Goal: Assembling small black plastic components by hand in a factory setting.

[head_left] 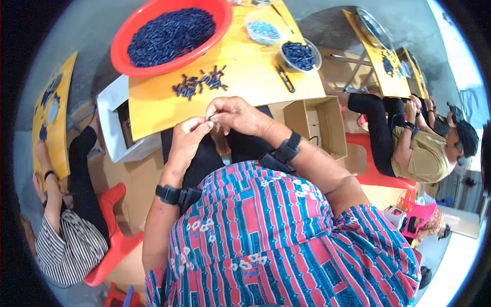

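Just off the near edge of the yellow table [245, 82], my left hand [188, 134] and my right hand [236, 116] meet fingertip to fingertip. Both are closed in a pinch, and whatever sits between them is too small to name. Beyond my hands lies a loose pile of small dark, tube-like pieces [199, 83]. Farther back stands a large red basin [120, 53] heaped with similar dark pieces. At the right, a clear round tub [318, 60] holds more of them. Behind it, another clear tub [249, 19] contains small light-blue pieces. A black pen-shaped tool [285, 78] rests near the right edge.
Below the table's left side is a white box [115, 102]; an open cardboard box [327, 123] stands at the right. A seated person in stripes [74, 245] works at the left table, and others sit at the right tables, one on a red chair [358, 153].
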Demonstrator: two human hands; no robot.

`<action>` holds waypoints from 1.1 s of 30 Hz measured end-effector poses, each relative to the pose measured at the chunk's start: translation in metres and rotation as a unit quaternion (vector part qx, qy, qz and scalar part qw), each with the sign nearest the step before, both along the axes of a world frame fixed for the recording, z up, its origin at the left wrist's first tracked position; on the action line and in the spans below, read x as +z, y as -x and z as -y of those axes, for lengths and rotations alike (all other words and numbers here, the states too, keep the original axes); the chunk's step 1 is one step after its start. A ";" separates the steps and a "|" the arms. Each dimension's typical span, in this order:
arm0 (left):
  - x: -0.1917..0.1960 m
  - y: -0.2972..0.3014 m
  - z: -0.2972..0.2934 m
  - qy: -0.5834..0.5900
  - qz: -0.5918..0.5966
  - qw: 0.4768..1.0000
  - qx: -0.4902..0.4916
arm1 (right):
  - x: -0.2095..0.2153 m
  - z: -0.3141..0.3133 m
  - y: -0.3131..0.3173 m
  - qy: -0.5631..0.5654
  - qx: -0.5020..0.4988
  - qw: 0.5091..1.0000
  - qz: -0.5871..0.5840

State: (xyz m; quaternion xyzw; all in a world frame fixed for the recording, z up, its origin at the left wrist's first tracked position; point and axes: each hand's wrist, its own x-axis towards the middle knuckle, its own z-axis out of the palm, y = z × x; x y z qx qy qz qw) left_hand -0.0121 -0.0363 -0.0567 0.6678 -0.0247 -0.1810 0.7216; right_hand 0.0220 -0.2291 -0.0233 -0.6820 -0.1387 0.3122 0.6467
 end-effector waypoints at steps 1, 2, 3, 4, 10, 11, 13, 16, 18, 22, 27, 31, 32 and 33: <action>0.002 0.001 0.001 0.004 0.005 1.000 -0.006 | 0.006 0.001 0.002 0.004 -0.006 1.000 0.005; 0.004 0.002 0.002 0.035 -0.004 0.999 0.000 | 0.014 0.002 0.004 0.017 -0.020 1.000 0.013; 0.006 0.002 0.002 0.064 -0.013 0.998 0.007 | 0.019 0.003 0.003 0.028 -0.032 0.999 0.020; 0.007 0.001 0.003 0.068 -0.010 0.998 0.003 | 0.022 0.008 0.000 0.032 -0.036 0.999 0.024; 0.011 0.006 -0.012 -0.180 0.182 0.966 -0.034 | 0.045 0.093 -0.053 0.195 -0.352 0.864 0.302; 0.011 0.006 -0.013 -0.193 0.168 0.966 -0.041 | 0.045 0.118 -0.066 0.266 -0.358 0.802 0.398; 0.011 0.008 -0.014 -0.200 0.172 0.963 -0.052 | 0.047 0.155 -0.085 0.365 -0.359 0.710 0.484; 0.010 0.010 -0.013 -0.207 0.181 0.960 -0.057 | 0.056 0.181 -0.093 0.438 -0.369 0.712 0.407; 0.009 0.008 -0.013 -0.211 0.177 0.960 -0.055 | 0.043 0.195 -0.102 0.451 -0.378 0.723 0.362; 0.007 0.011 -0.019 -0.225 0.206 0.951 -0.048 | 0.043 0.183 -0.094 0.349 -0.436 0.761 0.330; -0.003 0.009 -0.023 -0.206 0.225 0.952 -0.015 | 0.048 0.126 -0.058 0.243 -0.400 0.825 0.316; -0.002 0.007 -0.019 -0.177 0.194 0.965 0.006 | 0.020 0.087 -0.036 0.234 -0.307 0.878 0.282; -0.001 0.007 -0.020 -0.171 0.193 0.966 0.010 | 0.013 0.078 -0.034 0.247 -0.278 0.882 0.291; -0.001 0.008 -0.020 -0.165 0.196 0.967 0.011 | 0.007 0.070 -0.033 0.257 -0.266 0.883 0.288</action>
